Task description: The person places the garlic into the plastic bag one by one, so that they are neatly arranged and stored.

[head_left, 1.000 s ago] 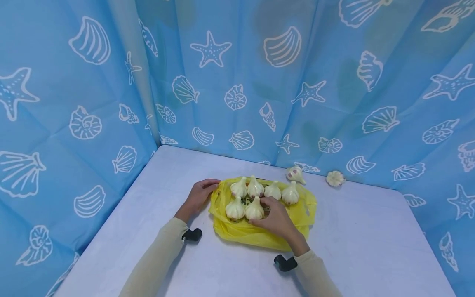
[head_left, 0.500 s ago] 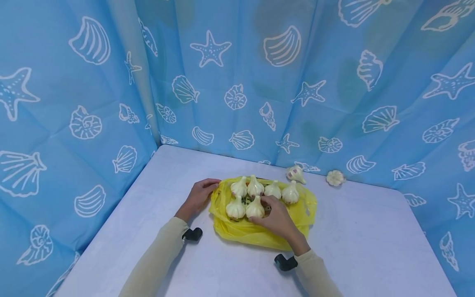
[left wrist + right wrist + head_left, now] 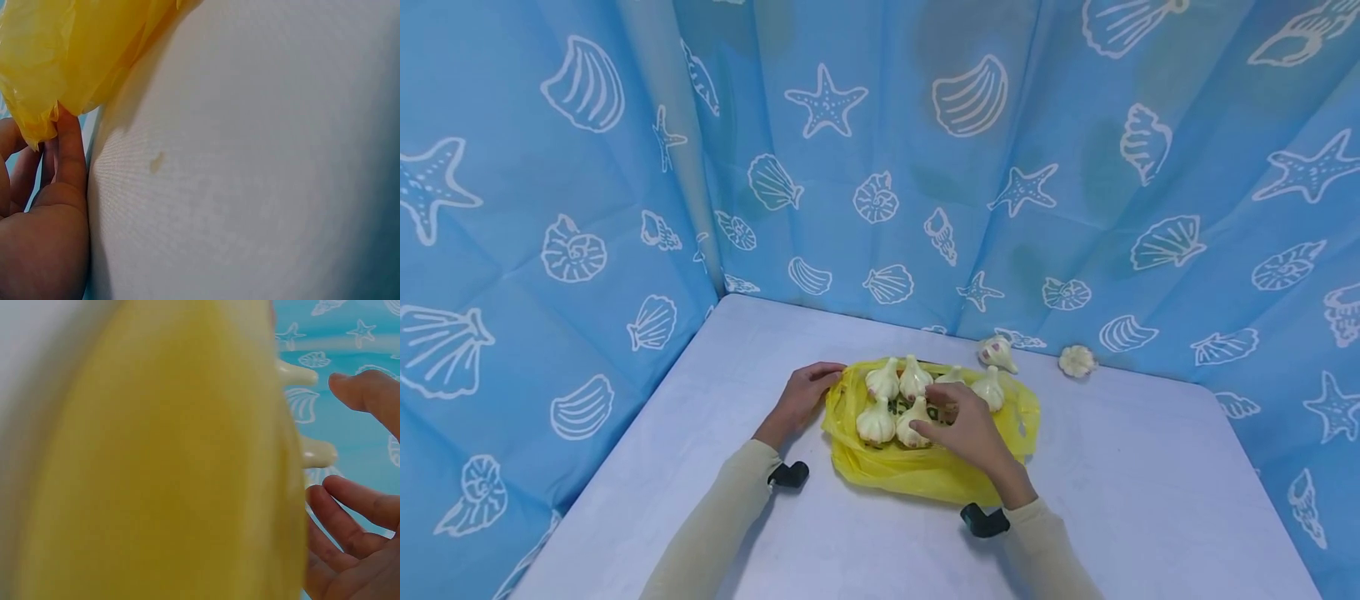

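A yellow plastic bag (image 3: 902, 473) lies on the table with several garlic bulbs standing in two rows on its middle. Dark printed marks show between the bulbs. At the bag's left edge, my left hand (image 3: 803, 398) pinches a gathered bit of the plastic between thumb and fingers, plain in the left wrist view (image 3: 47, 240). Over the right part of the bag is my right hand (image 3: 973, 433), thumb and fingers spread apart beside the front right garlic bulb (image 3: 912, 427). That hand partly hides a back-row bulb (image 3: 951, 373). In the right wrist view, blurred yellow plastic covers much of the scene.
Two more garlic bulbs lie off the bag near the table's back edge: one (image 3: 997, 353) just behind the bag, another (image 3: 1078, 361) farther right. A blue shell-patterned curtain (image 3: 880, 167) hangs along the back and left of the white table (image 3: 1150, 483).
My right hand has let go of the front right garlic bulb and drawn slightly up and to the right, its fingers wider apart. The left hand has stayed at the bag's edge.
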A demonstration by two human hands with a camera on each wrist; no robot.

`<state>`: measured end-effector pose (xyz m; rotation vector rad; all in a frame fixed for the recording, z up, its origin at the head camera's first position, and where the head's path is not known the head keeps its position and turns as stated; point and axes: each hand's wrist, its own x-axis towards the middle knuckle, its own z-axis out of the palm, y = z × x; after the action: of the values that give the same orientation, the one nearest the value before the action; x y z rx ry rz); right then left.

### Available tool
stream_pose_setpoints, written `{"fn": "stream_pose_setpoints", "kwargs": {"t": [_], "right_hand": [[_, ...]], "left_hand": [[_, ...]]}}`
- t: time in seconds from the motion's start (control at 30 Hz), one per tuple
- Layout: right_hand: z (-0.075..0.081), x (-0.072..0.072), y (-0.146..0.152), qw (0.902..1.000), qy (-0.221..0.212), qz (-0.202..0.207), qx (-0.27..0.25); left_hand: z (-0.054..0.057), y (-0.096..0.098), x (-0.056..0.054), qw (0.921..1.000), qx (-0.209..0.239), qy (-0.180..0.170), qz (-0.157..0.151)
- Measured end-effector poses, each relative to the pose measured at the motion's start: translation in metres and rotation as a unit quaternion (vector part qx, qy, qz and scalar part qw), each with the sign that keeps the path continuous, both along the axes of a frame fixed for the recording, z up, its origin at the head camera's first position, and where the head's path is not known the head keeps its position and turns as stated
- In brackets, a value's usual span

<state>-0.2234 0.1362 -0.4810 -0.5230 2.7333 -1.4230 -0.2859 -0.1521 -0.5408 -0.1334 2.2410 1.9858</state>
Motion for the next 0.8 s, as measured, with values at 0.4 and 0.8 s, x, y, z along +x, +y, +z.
{"fn": "stream_pose_setpoints", "kwargs": {"t": [0.4,0.8], "right_hand": [[0.035,-0.020,0.030,0.9987,0.046,-0.022,-0.003],[0.070,-0.071,0.085,0.9883,0.096,-0.088,0.079]], "left_hand": [[0.002,0.000,0.001,0.9999,0.002,0.009,-0.004],[0.002,0.000,0.000,1.0000,0.004,0.006,-0.002]]}}
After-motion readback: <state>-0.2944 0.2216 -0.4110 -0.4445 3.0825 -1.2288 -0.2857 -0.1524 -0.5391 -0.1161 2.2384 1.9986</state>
